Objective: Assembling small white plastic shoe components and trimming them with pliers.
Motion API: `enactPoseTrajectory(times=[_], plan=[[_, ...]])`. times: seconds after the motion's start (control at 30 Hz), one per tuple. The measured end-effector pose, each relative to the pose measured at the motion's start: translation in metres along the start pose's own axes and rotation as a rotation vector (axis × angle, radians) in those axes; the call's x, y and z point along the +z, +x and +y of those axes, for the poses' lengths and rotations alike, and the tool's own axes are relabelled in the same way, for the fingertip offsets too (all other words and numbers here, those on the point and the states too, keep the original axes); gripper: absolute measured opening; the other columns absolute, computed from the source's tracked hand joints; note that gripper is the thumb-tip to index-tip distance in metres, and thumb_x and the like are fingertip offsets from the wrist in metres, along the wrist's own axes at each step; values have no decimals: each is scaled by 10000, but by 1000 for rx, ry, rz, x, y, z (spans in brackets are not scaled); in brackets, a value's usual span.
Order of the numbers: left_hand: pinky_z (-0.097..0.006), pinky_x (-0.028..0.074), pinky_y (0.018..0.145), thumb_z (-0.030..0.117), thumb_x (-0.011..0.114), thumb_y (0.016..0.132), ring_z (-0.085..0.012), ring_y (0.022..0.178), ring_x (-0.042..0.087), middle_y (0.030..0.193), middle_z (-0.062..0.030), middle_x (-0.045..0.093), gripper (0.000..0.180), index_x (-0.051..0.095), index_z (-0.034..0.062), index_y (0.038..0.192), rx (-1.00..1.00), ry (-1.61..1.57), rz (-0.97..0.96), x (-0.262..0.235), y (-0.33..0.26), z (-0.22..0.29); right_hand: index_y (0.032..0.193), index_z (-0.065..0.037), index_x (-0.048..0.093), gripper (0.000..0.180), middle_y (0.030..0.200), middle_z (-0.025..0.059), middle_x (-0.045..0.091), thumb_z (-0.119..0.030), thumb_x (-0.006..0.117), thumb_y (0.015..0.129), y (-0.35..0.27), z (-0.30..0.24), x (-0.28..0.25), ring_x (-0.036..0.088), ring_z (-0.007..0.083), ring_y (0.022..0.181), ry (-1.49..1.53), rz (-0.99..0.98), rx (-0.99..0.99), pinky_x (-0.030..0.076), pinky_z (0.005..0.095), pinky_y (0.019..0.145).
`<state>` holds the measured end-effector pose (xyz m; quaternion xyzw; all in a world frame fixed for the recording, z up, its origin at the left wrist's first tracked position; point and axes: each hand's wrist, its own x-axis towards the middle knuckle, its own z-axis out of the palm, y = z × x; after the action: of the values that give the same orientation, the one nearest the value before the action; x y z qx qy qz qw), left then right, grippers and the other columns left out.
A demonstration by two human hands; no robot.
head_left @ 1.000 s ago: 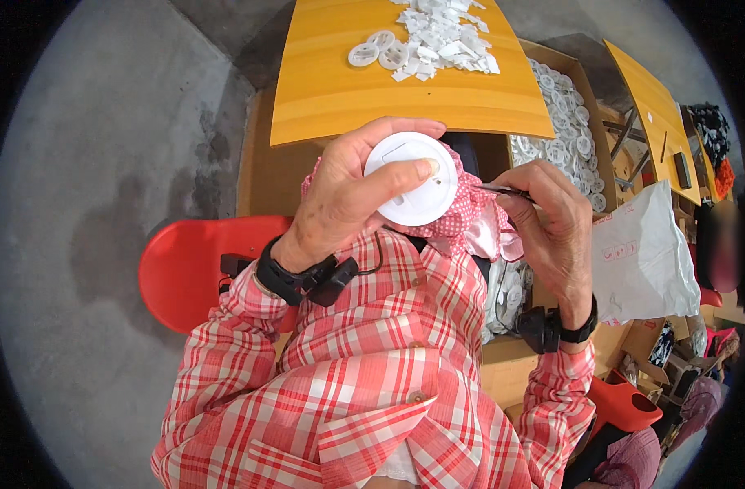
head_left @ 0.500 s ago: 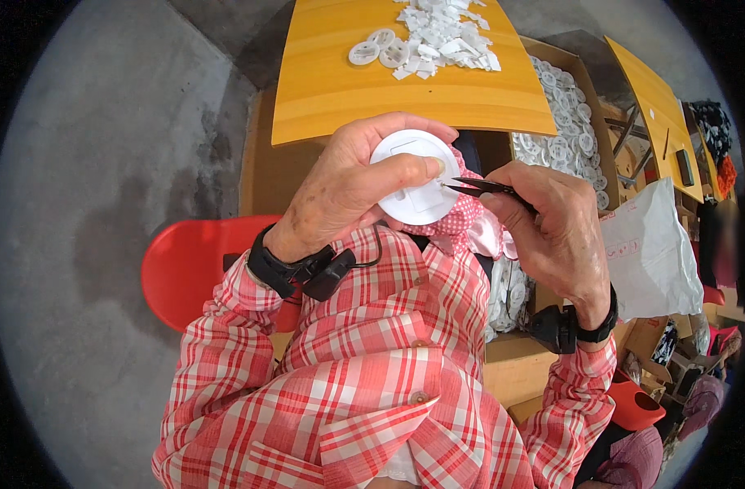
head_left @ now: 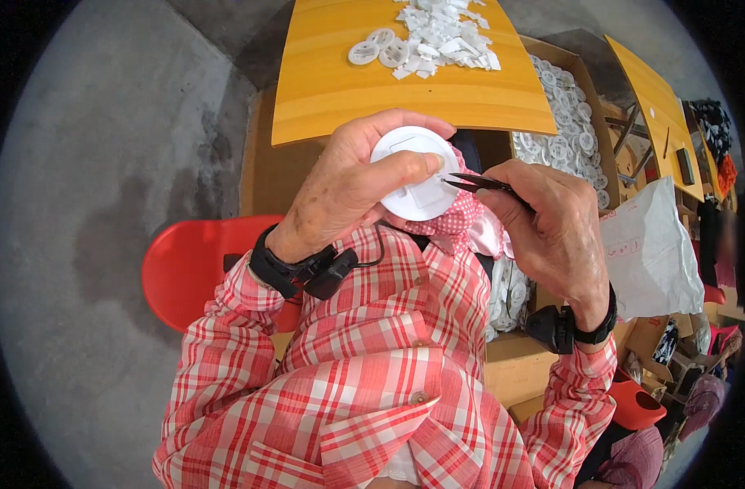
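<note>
Left fingers clamp white disc: probably light, stiff, slick; hold by rim. Right fingers pinch black tweezers, tips beside left thumb.

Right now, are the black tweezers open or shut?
Open: in the right hand, the black tweezers show tips apart at the white disc.

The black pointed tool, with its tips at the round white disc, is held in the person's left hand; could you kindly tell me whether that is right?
Not quite: the head view shows the black pointed tool in the person's right hand, not the left hand. Its tips are indeed at the round white disc.
</note>
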<state>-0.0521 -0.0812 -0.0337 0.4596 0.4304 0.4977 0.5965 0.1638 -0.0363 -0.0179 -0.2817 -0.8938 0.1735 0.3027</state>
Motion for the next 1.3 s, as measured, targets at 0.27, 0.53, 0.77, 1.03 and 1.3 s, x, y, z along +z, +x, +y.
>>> enactPoseTrajectory(times=[0.27, 0.53, 0.77, 1.03, 1.3], plan=[[-249, 527, 802, 88, 620, 846, -137, 910, 645, 1033, -109, 655, 367, 560, -44, 1183, 22, 26, 17, 1, 1, -3, 884, -48, 618, 125, 682, 116, 601, -109, 674, 791, -1, 1, 3, 604, 323, 639, -24, 17, 7, 456, 407, 547], [-236, 534, 749, 108, 601, 865, -120, 864, 647, 997, -83, 659, 351, 564, -27, 1186, 154, 202, 51, 5, 2, -3, 881, -63, 596, 137, 649, 78, 575, -124, 681, 792, -1, -6, 4, 592, 271, 617, -216, 70, -87, 453, 384, 520], [-230, 527, 721, 129, 600, 877, -104, 839, 640, 968, -64, 666, 333, 577, -2, 1181, 220, 351, 119, 7, -2, -5, 881, -23, 639, 106, 750, 128, 650, -60, 686, 793, -5, -7, 9, 639, 302, 676, -195, 43, -4, 488, 351, 579], [-220, 512, 704, 160, 562, 927, -83, 825, 628, 944, -48, 672, 276, 598, 11, 1157, 276, 484, 135, 6, -2, -5, 883, -61, 625, 106, 669, 99, 609, -93, 676, 796, -9, 1, 22, 605, 284, 617, -28, 90, 26, 462, 386, 528], [-216, 504, 716, 178, 536, 951, -80, 831, 625, 947, -44, 673, 267, 603, 5, 1144, 272, 507, 132, 6, 6, 14, 914, -72, 650, 134, 678, 97, 619, -78, 683, 784, 1, -1, 13, 609, 279, 629, 52, 93, 71, 474, 385, 542]])
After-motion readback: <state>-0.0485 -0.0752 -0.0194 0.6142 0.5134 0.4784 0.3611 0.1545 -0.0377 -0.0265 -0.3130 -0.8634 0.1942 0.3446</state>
